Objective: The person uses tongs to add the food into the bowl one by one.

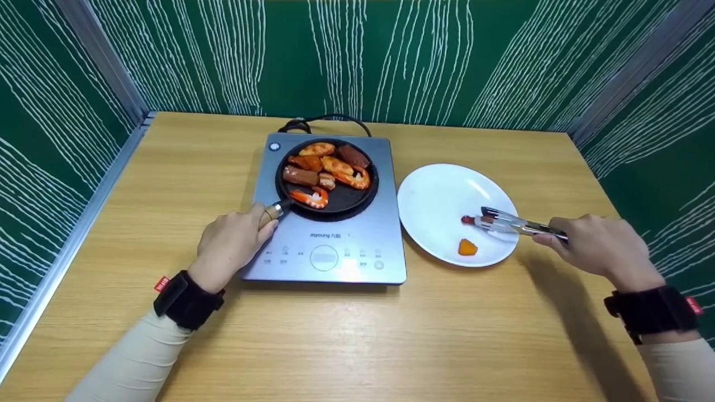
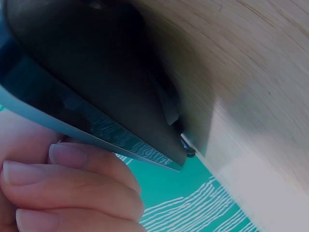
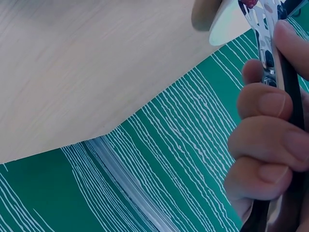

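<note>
My left hand (image 1: 232,240) grips the wooden handle (image 1: 272,213) of a small black frying pan (image 1: 349,198), which sits on a silver induction cooker (image 1: 329,268). In the pan lie two shrimp, brown sausage-like pieces (image 1: 300,175) and golden-brown pieces (image 1: 317,149). The left wrist view shows curled fingers (image 2: 72,188) beside the cooker's dark underside; the handle is hidden there. With my right hand (image 1: 600,245) I hold metal tongs (image 1: 525,226), their tips low over the white plate (image 1: 430,195). A small reddish-brown piece (image 1: 467,220) shows at the tips. Nearer me on the plate lies an orange chunk (image 1: 467,247).
A black power cord (image 1: 338,116) loops behind the cooker. The wooden table (image 1: 313,340) is bordered at the back and sides by green panels (image 1: 385,61) with white streaks. Metal posts (image 1: 106,61) stand at the corners.
</note>
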`<action>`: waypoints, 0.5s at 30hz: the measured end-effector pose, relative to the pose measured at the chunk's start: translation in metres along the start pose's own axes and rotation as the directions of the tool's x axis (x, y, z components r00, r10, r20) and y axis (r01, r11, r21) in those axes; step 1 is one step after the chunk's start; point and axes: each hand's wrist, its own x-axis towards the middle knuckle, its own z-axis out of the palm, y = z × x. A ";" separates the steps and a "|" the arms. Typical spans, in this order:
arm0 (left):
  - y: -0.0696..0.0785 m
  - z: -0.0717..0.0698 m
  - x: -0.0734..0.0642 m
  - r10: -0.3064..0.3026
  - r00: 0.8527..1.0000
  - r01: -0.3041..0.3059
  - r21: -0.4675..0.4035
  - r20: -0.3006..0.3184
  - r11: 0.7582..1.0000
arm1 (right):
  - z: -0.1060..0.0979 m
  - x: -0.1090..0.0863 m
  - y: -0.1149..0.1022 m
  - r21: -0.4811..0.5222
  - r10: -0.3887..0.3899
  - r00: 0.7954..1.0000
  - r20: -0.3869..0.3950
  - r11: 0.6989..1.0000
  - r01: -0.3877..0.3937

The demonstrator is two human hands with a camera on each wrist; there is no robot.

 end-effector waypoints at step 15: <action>0.000 0.002 0.000 0.011 0.999 -0.011 0.009 -0.035 1.000 | -0.005 0.003 -0.015 0.034 -0.008 0.999 -0.041 0.999 0.010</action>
